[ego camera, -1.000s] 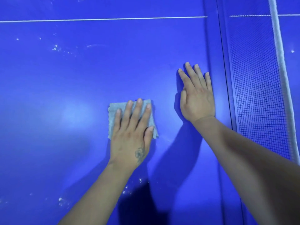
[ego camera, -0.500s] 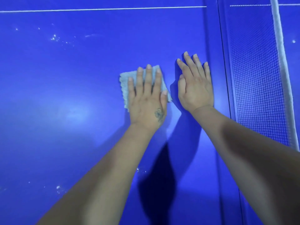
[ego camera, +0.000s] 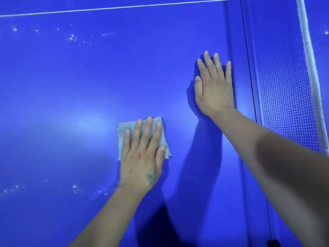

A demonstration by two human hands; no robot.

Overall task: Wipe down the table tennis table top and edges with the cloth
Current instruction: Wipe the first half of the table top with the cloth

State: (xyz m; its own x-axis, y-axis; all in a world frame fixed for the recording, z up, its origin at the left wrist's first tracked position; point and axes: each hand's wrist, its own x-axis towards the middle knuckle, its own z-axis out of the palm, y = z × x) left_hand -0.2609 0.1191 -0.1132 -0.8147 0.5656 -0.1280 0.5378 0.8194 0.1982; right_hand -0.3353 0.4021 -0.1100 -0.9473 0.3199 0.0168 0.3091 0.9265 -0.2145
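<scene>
Cloth under left hand fingers, straight, slightly spread, pressing.

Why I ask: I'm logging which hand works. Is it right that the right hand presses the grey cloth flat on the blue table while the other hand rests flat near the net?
Not quite: the head view shows the left hand pressing the grey cloth flat on the blue table, while the right hand rests flat near the net.

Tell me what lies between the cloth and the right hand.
Nothing but bare blue table top, crossed by the right arm's shadow, as the head view shows. The left hand presses the cloth; the right hand rests flat, apart from it.
</scene>
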